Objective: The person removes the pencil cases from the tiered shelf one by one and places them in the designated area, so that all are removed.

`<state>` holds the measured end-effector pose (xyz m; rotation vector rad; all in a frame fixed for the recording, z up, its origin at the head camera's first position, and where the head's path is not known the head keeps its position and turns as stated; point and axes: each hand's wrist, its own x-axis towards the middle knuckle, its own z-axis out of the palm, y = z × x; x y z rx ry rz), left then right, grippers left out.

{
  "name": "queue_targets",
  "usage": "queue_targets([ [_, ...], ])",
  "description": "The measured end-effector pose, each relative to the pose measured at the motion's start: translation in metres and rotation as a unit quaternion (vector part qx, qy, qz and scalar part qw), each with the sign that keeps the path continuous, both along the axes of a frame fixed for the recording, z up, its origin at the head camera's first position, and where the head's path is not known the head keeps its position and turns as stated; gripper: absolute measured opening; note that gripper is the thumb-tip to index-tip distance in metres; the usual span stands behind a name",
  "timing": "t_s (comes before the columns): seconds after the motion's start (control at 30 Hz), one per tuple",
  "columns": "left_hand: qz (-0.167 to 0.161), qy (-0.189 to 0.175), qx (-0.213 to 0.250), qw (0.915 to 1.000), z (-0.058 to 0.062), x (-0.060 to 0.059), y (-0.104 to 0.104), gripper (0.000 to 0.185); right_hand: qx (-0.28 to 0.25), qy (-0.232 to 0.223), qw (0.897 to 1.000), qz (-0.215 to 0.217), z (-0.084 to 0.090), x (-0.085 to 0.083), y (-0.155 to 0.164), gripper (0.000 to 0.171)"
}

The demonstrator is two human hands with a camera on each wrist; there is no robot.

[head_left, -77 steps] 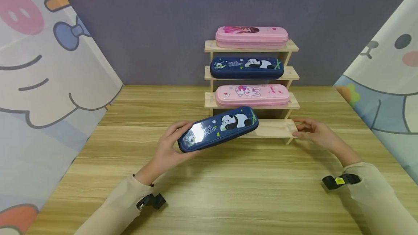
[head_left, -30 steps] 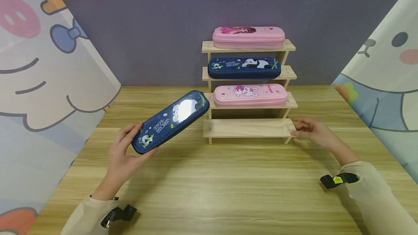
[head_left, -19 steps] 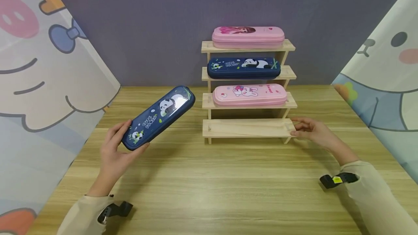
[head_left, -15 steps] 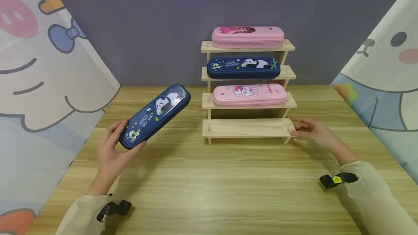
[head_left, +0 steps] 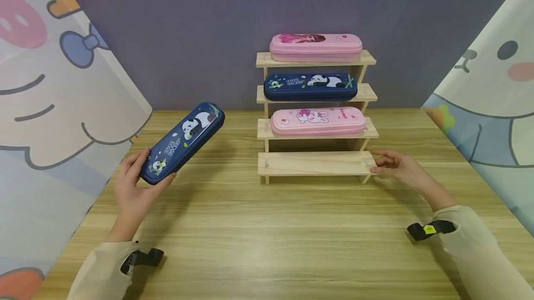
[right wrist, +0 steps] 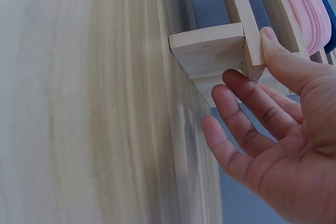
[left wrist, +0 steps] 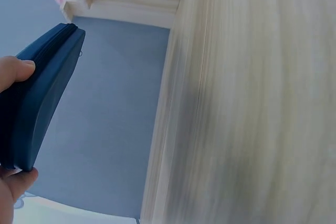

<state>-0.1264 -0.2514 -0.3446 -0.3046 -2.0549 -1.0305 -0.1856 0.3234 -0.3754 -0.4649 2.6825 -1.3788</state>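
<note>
Bare bottom shelf of the wooden stepped rack, open table in front, upper three shelves filled by pencil cases, right hand at the shelf's right end, cartoon curtains flanking.

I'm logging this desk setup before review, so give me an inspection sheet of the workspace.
Surface: wooden table, bare in front.
Job's things: navy panda pencil case held tilted above the table; stepped wooden rack, bottom step bare; two pink cases and one navy case on the upper steps.
Clutter: nothing seen.
Hands: left hand grips the case's near end; right hand touches the rack's right end, fingers relaxed.
Cables: nothing seen.
Surroundings: grey wall, cartoon-print panels on both sides.
</note>
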Motion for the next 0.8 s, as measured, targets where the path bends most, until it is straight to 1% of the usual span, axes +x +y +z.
queue_targets([
  [0.13, 0.003, 0.007, 0.006, 1.0000, 0.000, -0.003, -0.003, 0.073, 0.002, -0.003, 1.000, -0.004, 0.001, 0.000, -0.001, 0.053],
  [0.23, 0.013, 0.004, 0.008, 0.9999, -0.002, -0.006, -0.006, 0.072, 0.000, -0.006, 1.000, -0.004, 0.001, 0.000, -0.002, 0.053],
  [0.33, 0.031, -0.011, 0.017, 0.9993, -0.009, -0.012, -0.014, 0.073, -0.003, -0.005, 1.000, -0.003, 0.001, 0.001, -0.002, 0.053],
  [0.53, 0.061, -0.050, 0.038, 0.9962, -0.029, -0.030, -0.035, 0.079, -0.012, -0.007, 1.000, 0.001, -0.001, 0.001, -0.001, 0.054],
  [0.63, 0.068, -0.052, 0.044, 0.9954, -0.032, -0.035, -0.040, 0.078, -0.017, -0.007, 1.000, 0.003, -0.002, 0.000, 0.000, 0.054],
  [0.8, 0.083, -0.060, 0.047, 0.9936, -0.034, -0.039, -0.043, 0.078, -0.028, -0.006, 1.000, 0.005, -0.002, 0.000, 0.000, 0.054],
])
